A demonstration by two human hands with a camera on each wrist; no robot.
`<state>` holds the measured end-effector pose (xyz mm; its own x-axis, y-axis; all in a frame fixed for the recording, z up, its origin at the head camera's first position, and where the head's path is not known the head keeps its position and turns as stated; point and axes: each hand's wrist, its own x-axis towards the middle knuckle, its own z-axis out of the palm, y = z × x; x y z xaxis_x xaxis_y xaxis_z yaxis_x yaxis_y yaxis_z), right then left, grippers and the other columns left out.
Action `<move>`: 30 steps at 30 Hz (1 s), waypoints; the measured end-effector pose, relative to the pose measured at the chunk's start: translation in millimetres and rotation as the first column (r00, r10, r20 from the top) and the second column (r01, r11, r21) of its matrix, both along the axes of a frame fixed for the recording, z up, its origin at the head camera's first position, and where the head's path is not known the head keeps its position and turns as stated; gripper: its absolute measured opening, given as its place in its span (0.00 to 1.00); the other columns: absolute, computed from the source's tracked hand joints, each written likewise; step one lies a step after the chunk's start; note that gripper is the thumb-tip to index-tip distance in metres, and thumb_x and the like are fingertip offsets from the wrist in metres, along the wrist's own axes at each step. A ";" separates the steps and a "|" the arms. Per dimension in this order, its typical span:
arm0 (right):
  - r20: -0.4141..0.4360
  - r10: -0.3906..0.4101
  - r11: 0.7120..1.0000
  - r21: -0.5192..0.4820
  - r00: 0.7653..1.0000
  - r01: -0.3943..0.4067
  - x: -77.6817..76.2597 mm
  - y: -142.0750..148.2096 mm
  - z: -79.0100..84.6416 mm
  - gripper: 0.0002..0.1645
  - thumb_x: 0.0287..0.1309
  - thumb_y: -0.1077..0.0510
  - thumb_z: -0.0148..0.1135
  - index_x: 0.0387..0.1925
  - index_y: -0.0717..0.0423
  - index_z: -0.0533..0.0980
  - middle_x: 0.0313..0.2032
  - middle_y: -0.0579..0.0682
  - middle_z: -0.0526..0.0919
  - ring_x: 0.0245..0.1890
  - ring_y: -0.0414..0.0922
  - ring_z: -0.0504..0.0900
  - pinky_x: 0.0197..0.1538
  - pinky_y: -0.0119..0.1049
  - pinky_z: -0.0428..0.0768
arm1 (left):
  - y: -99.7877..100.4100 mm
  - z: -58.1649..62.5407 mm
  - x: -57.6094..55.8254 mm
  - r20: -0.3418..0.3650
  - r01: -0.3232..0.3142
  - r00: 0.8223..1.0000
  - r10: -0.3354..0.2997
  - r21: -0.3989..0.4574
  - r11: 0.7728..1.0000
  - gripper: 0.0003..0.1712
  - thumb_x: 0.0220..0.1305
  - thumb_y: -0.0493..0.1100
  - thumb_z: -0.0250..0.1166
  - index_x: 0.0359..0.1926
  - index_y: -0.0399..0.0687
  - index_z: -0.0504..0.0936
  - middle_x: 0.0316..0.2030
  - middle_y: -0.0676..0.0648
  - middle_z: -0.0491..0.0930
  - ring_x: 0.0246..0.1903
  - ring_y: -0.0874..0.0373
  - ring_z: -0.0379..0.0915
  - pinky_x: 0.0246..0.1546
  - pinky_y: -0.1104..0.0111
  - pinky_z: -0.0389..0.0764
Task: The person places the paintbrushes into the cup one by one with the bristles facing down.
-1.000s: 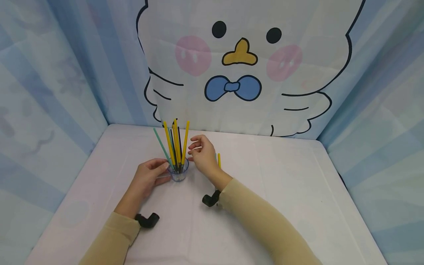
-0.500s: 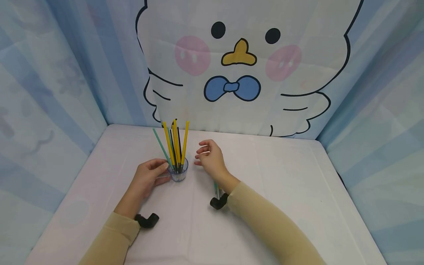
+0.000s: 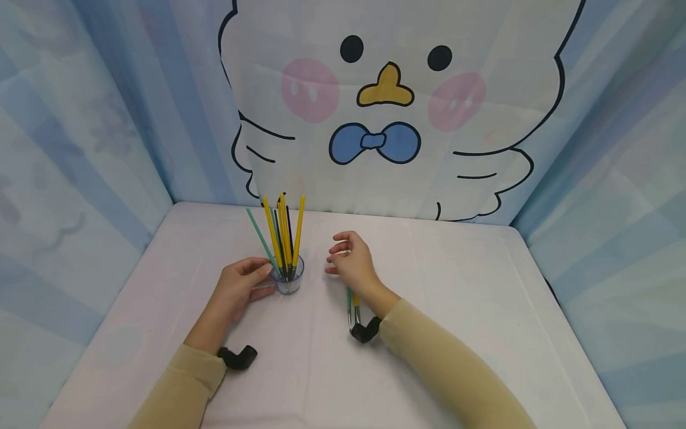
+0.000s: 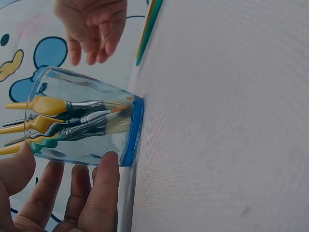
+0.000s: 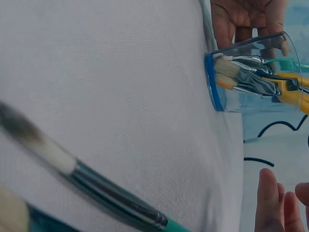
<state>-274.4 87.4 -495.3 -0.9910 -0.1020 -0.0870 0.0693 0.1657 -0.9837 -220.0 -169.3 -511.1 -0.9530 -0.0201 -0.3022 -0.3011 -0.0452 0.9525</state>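
Note:
A clear plastic cup [image 3: 289, 285] with a blue base stands upright on the table, holding several paintbrushes [image 3: 284, 235] with yellow, teal and dark handles, bristles down. The fingertips of my left hand [image 3: 238, 289] touch the cup's left side, fingers fairly straight in the left wrist view. To the cup's right, my right hand [image 3: 354, 265] hovers apart from it, fingers loosely bent and holding nothing. Below my right hand lie a teal paintbrush [image 3: 349, 307] and a yellow paintbrush [image 3: 356, 304], partly hidden by the hand and wrist.
A white cloth covers the table [image 3: 455, 286]. Behind it hangs a curtain [image 3: 375, 185] printed with a cartoon figure, and striped blue curtains stand at both sides. A black wrist mount [image 3: 238, 357] sits on the left wrist and another mount [image 3: 366, 330] on the right.
My right hand has drawn away from the cup, moving right and slightly toward me, showing more of the lying brushes' lower ends. My left hand and the cup stay put.

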 end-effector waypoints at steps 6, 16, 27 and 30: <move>-0.002 -0.005 1.000 0.030 1.000 0.005 -0.3 11.6 3.2 0.25 0.69 0.72 0.59 0.65 0.59 0.72 0.48 0.60 0.80 0.48 0.63 0.88 0.41 0.42 0.96 | -0.4 -2.1 -0.9 0.000 0.000 1.000 0.000 -0.002 1.000 0.24 0.79 0.42 0.66 0.68 0.34 0.78 0.55 0.44 0.80 0.49 0.60 0.81 0.52 0.63 0.94; 0.019 -0.004 0.997 0.076 1.000 0.003 -0.1 30.8 3.7 0.29 0.68 0.73 0.61 0.68 0.62 0.70 0.49 0.62 0.80 0.44 0.59 0.88 0.41 0.42 0.96 | -1.0 -3.9 -1.3 -0.001 0.005 1.000 -0.005 0.002 1.000 0.24 0.79 0.42 0.66 0.68 0.34 0.77 0.55 0.44 0.80 0.49 0.59 0.81 0.52 0.62 0.94; 0.034 -0.043 0.971 0.236 0.999 0.033 1.7 44.4 1.8 0.28 0.67 0.69 0.67 0.66 0.61 0.73 0.47 0.58 0.82 0.34 0.53 0.87 0.37 0.41 0.95 | -1.6 -2.6 -0.6 0.013 0.006 1.000 -0.006 0.001 1.000 0.25 0.79 0.43 0.66 0.69 0.35 0.77 0.55 0.45 0.80 0.49 0.59 0.81 0.53 0.62 0.94; 0.048 -0.059 0.954 0.295 0.997 0.042 1.7 46.7 3.2 0.27 0.67 0.67 0.68 0.65 0.59 0.74 0.45 0.56 0.81 0.30 0.51 0.86 0.35 0.39 0.94 | -1.2 -2.0 -1.1 0.014 0.004 1.000 -0.004 0.001 1.000 0.25 0.79 0.43 0.66 0.69 0.35 0.77 0.55 0.45 0.80 0.49 0.60 0.81 0.53 0.63 0.94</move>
<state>-272.8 134.2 -492.2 -0.9869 -0.0137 -0.1605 0.1380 0.4418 -0.8864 -221.1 -170.5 -513.2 -0.9489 -0.0158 -0.3153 -0.3144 -0.0446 0.9483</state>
